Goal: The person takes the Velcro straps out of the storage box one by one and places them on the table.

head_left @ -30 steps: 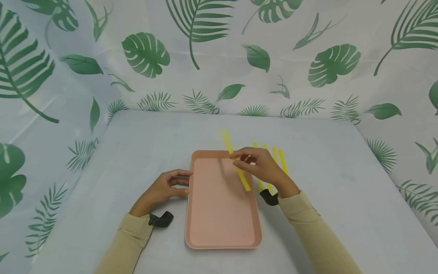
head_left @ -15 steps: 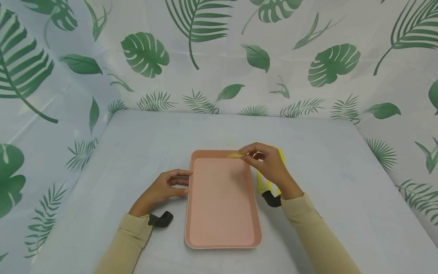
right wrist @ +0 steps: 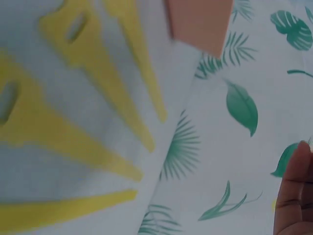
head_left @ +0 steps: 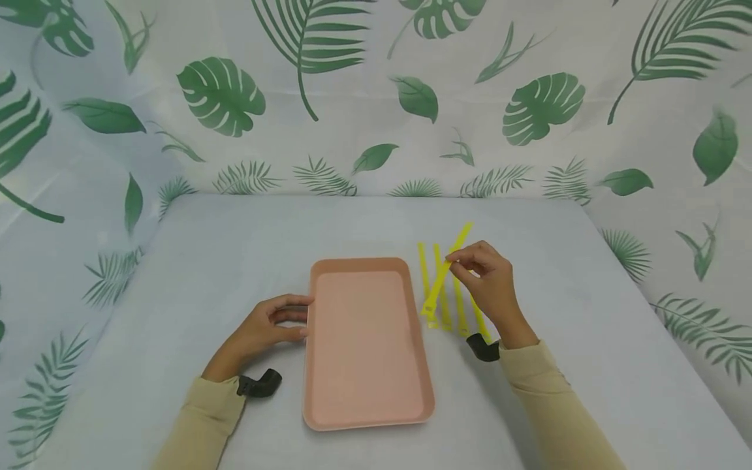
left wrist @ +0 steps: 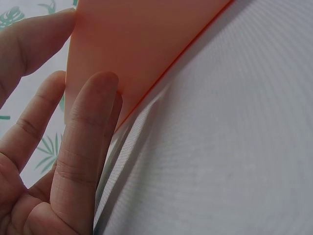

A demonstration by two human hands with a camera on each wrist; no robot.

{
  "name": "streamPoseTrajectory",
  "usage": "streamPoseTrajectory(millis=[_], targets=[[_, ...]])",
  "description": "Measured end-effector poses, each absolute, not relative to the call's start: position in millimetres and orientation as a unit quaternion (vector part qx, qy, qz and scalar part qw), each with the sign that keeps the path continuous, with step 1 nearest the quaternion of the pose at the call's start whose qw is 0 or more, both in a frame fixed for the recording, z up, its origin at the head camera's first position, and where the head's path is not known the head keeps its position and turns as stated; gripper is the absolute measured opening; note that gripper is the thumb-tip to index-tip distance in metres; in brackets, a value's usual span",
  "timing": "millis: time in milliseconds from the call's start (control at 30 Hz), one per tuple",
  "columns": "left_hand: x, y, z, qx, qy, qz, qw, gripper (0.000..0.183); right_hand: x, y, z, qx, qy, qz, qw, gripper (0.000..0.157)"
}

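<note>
My right hand (head_left: 487,274) pinches a yellow cable tie (head_left: 438,285) between thumb and fingertips. Its wider slotted head points down towards me, and its thin end points away. Under it, several matching cable ties (head_left: 424,266) lie side by side on the table, partly hidden by the hand. In the right wrist view these flat cable ties (right wrist: 105,78) show slotted heads and narrowing tails. A pink rectangular tray (head_left: 364,352) with nothing in it stands left of them. At its left side, my left hand (head_left: 264,329) touches the wall with relaxed fingers (left wrist: 90,122).
A pale cloth covers the table (head_left: 247,228). Behind and at both sides hangs a white curtain (head_left: 335,130) printed with green leaves. A black wrist camera mount (head_left: 260,384) sits at the left cuff, and another mount (head_left: 484,348) at the right, close to the cable ties.
My right hand has moved right, from over the tray to above the lying cable ties. The held tie has been turned around on the way. The left hand stays at the tray; the view shifts slightly.
</note>
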State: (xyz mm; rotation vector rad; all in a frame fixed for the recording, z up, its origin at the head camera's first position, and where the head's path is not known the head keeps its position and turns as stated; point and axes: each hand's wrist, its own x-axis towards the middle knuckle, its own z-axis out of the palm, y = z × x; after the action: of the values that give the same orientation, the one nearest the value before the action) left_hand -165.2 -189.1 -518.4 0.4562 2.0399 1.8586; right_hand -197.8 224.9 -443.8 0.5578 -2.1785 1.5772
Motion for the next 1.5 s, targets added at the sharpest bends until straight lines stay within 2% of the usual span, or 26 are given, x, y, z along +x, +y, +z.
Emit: streamPoseTrajectory(millis=[133, 333, 600, 800, 1133, 1333, 1500], targets=[[-163.8, -188.3, -519.2, 0.169, 0.72, 0.652, 0.166, 0.06, -194.8, 243.3, -446.7, 0.208, -0.758, 0.586, 0.198, 0.016], [-160.1, -187.9, -518.0, 0.175, 0.717, 0.655, 0.162, 0.058, -187.3, 265.7, -445.1, 0.166, -0.788, 0.562, 0.187, 0.023], [-158.1, -186.2, -518.1, 0.161, 0.721, 0.653, 0.166, 0.059, -177.5, 286.6, -442.4, 0.121, -0.805, 0.563, 0.144, 0.03], [-156.1, -186.2, -517.0, 0.168, 0.72, 0.654, 0.158, 0.059, -180.8, 302.5, -447.6, 0.105, -0.818, 0.554, 0.114, 0.028], [-156.3, -184.5, -517.1, 0.168, 0.72, 0.654, 0.159, 0.058, -192.7, 327.6, -448.7, 0.017, -0.825, 0.565, 0.001, 0.041], [-157.4, -185.4, -519.2, 0.168, 0.724, 0.65, 0.159, 0.059, -200.7, 333.2, -454.7, 0.001, -0.827, 0.554, -0.1, 0.044], [-156.1, -184.5, -515.7, 0.175, 0.717, 0.657, 0.155, 0.058, -204.9, 334.9, -463.6, -0.04, -0.827, 0.542, -0.142, 0.044]])
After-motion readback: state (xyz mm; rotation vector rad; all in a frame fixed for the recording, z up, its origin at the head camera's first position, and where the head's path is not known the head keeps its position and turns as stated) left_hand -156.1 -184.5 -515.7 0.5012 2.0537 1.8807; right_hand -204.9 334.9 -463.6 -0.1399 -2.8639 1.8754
